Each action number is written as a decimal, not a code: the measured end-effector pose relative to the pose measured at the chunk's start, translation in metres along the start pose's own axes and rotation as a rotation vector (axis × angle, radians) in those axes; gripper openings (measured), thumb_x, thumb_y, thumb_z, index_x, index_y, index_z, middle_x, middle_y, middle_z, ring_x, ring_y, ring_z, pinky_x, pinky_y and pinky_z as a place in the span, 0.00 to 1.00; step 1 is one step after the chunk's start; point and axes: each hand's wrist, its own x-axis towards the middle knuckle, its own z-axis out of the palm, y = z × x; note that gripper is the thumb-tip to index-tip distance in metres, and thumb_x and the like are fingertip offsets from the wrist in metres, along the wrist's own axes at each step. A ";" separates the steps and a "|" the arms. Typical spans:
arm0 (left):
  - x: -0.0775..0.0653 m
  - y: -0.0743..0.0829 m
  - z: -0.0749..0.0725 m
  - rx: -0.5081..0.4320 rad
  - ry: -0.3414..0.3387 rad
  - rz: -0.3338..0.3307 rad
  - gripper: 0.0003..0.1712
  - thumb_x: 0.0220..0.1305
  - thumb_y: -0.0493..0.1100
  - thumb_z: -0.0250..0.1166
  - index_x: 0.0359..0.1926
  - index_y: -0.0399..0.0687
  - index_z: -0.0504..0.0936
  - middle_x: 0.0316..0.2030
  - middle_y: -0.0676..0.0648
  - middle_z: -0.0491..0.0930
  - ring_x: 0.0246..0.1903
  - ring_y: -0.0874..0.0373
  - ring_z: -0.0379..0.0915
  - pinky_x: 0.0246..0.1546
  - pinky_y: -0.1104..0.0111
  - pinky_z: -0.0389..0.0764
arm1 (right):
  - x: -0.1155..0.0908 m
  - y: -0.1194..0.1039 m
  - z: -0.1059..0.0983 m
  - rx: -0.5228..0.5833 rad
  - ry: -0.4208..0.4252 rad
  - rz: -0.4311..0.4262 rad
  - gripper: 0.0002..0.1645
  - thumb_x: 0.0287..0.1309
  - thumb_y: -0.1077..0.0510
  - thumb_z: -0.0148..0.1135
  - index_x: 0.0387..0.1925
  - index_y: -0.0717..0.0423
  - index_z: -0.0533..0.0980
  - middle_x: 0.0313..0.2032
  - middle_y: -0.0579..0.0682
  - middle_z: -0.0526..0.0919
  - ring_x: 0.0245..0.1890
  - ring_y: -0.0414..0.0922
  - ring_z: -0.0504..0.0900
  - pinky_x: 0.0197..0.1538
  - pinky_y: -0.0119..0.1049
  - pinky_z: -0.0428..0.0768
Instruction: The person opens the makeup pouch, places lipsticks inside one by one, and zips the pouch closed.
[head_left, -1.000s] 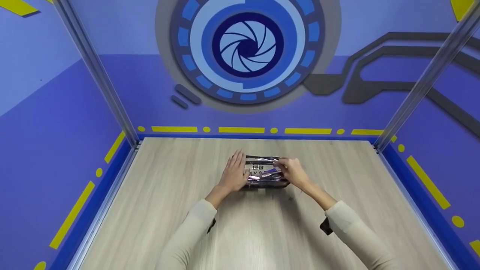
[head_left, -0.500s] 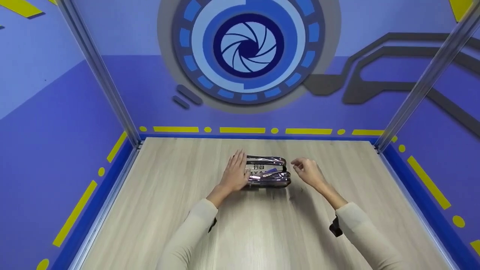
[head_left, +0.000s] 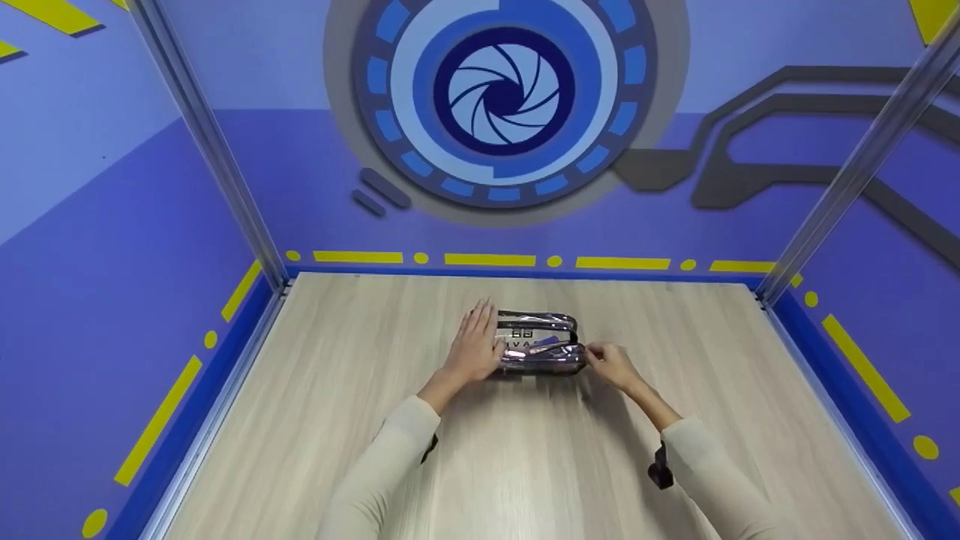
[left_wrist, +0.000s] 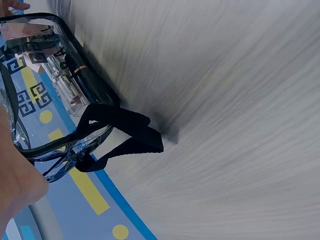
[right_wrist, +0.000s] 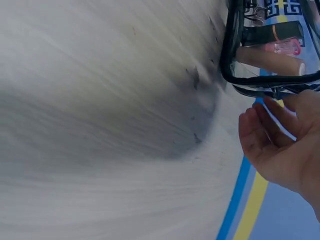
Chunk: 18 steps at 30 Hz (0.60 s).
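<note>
A clear cosmetic bag [head_left: 540, 367] with black trim and dark lettering lies on the table. My left hand [head_left: 474, 346] rests on its left end, fingers extended. At the right end my right hand [head_left: 611, 365] pinches the bag's edge by the zipper line between thumb and index finger, its other fingers loosely bent. Through the plastic, the right wrist view shows a black tube [right_wrist: 275, 32], a pink item [right_wrist: 285, 47] and a tan tube [right_wrist: 270, 61]. A black strap loop [left_wrist: 132, 132] sticks out from the bag's end in the left wrist view.
The wood-grain table [head_left: 360, 420] is enclosed by a printed blue back wall [head_left: 480, 240] and side walls. Metal posts [head_left: 217, 142] rise at the far corners. Small dark marks [right_wrist: 194, 77] show on the tabletop near the bag.
My right hand first drew off the top of the bag to the right, then came back lower to pinch its right end. My left hand has stayed on the left end.
</note>
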 end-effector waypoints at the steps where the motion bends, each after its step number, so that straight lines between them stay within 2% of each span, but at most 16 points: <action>1: 0.000 0.000 0.000 0.001 0.000 0.001 0.41 0.75 0.50 0.44 0.79 0.31 0.47 0.81 0.35 0.45 0.82 0.41 0.38 0.82 0.50 0.44 | -0.001 0.000 0.002 0.022 -0.013 0.022 0.12 0.65 0.69 0.56 0.32 0.69 0.84 0.26 0.51 0.84 0.28 0.41 0.77 0.33 0.29 0.74; 4: 0.000 0.000 0.001 0.007 0.007 -0.002 0.41 0.75 0.50 0.44 0.79 0.31 0.47 0.81 0.35 0.45 0.81 0.40 0.39 0.82 0.50 0.44 | -0.003 0.001 0.007 0.122 -0.064 0.121 0.15 0.70 0.66 0.53 0.31 0.69 0.82 0.23 0.46 0.77 0.24 0.38 0.71 0.30 0.28 0.68; 8: -0.001 0.000 0.003 0.003 0.011 -0.003 0.40 0.76 0.49 0.46 0.79 0.31 0.47 0.81 0.35 0.45 0.82 0.41 0.39 0.82 0.50 0.43 | -0.005 0.004 0.011 0.253 -0.125 0.252 0.17 0.75 0.62 0.50 0.35 0.71 0.80 0.23 0.46 0.77 0.23 0.40 0.77 0.29 0.29 0.74; 13: -0.001 0.000 0.004 0.001 0.020 -0.003 0.40 0.76 0.49 0.46 0.79 0.31 0.48 0.81 0.35 0.45 0.82 0.41 0.39 0.82 0.51 0.43 | -0.006 0.003 0.008 0.394 -0.145 0.328 0.15 0.75 0.65 0.49 0.44 0.75 0.79 0.29 0.49 0.82 0.24 0.42 0.81 0.33 0.34 0.82; 16: 0.000 0.000 0.004 0.004 0.035 0.000 0.39 0.76 0.48 0.46 0.79 0.30 0.50 0.81 0.35 0.47 0.81 0.40 0.41 0.81 0.49 0.46 | -0.008 -0.017 -0.003 0.424 -0.153 0.353 0.15 0.75 0.66 0.49 0.43 0.76 0.78 0.28 0.46 0.78 0.25 0.39 0.77 0.32 0.31 0.79; 18: 0.000 0.000 0.004 0.011 0.041 0.006 0.39 0.76 0.48 0.46 0.78 0.29 0.50 0.80 0.34 0.48 0.81 0.39 0.43 0.81 0.48 0.48 | -0.007 -0.018 -0.003 0.432 -0.147 0.374 0.14 0.74 0.66 0.50 0.43 0.75 0.78 0.27 0.46 0.77 0.25 0.38 0.74 0.31 0.30 0.78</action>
